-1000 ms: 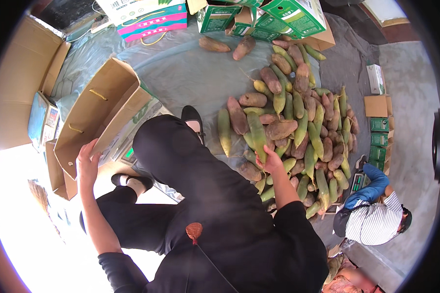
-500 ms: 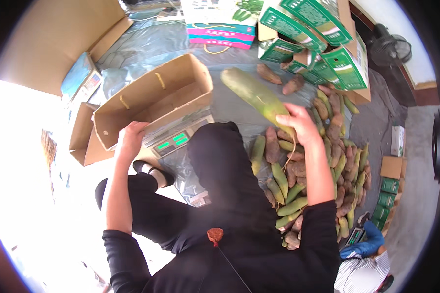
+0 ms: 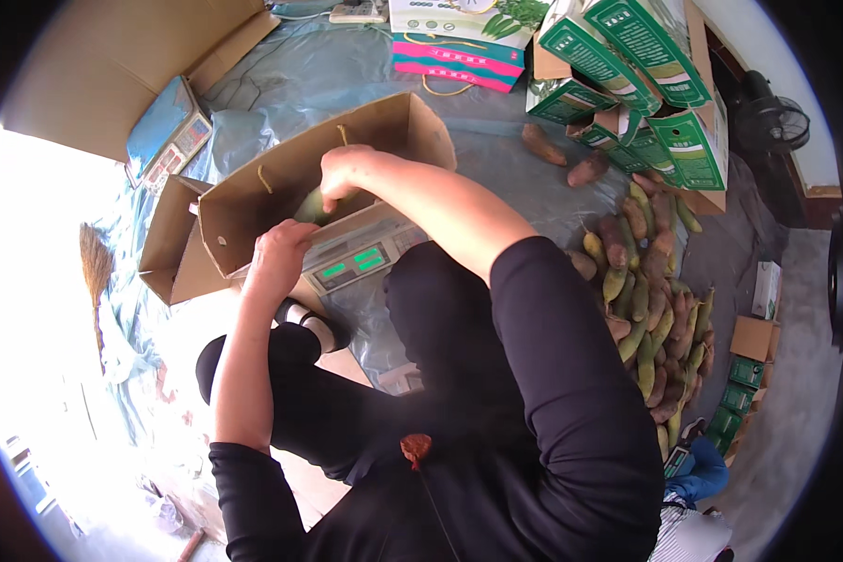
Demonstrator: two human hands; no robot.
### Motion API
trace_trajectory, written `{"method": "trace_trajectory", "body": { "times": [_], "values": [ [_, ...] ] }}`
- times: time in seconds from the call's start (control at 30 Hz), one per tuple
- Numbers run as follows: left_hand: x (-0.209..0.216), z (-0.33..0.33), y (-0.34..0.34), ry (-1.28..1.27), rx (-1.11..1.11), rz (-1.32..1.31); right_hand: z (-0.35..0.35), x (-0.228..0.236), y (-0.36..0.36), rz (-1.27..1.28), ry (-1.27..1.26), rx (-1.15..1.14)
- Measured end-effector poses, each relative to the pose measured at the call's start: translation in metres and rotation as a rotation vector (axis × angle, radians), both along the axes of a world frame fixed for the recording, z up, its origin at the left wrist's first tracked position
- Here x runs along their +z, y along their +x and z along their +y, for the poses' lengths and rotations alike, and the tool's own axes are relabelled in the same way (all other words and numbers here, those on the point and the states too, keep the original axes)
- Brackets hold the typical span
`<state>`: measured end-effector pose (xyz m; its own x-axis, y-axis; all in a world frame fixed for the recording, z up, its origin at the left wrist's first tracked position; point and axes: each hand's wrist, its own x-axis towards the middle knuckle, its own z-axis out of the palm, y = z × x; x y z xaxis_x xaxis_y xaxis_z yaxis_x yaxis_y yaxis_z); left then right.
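A long open cardboard box (image 3: pixel 384 128) with yellow cord handles stands on a digital scale (image 3: pixel 384 248) with lit green displays. My right hand (image 3: pixel 347 176) reaches over its near wall and grips a green radish (image 3: pixel 313 208), which is tilted down inside. The radish's lower part is hidden by the near wall and my hands. My left hand (image 3: pixel 278 258) is closed over the near rim of the box, close to the radish.
Green radishes and reddish-brown roots (image 3: pixel 660 290) lie piled at my right. Green printed cartons (image 3: pixel 646 84) and a colourful gift box (image 3: pixel 459 61) stand at the back. Another scale (image 3: pixel 169 131) sits at the left, a fan (image 3: pixel 773 112) far right. A person (image 3: pixel 693 506) works at lower right.
My right hand has carried the green radish from above the pile leftward and down into the cardboard box. My left hand stays at the box's near rim. The view has shifted slightly.
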<state>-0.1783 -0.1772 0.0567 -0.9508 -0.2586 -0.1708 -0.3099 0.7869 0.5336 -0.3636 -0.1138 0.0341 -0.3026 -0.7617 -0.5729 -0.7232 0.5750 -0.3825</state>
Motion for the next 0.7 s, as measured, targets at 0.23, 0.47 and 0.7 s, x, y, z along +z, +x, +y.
{"method": "trace_trajectory", "body": {
  "times": [0.23,0.47,0.7],
  "values": [
    [-0.006,-0.007,-0.002,0.025,-0.053,0.047,-0.02,-0.063,0.013,-0.158,-0.124,0.265],
    [-0.003,-0.009,0.005,0.013,-0.024,-0.052,0.109,0.032,-0.025,-0.372,-0.804,-0.223],
    [0.0,-0.001,-0.001,-0.004,-0.074,-0.027,0.337,-0.128,-0.029,-0.246,-0.597,-0.976]
  ]
}}
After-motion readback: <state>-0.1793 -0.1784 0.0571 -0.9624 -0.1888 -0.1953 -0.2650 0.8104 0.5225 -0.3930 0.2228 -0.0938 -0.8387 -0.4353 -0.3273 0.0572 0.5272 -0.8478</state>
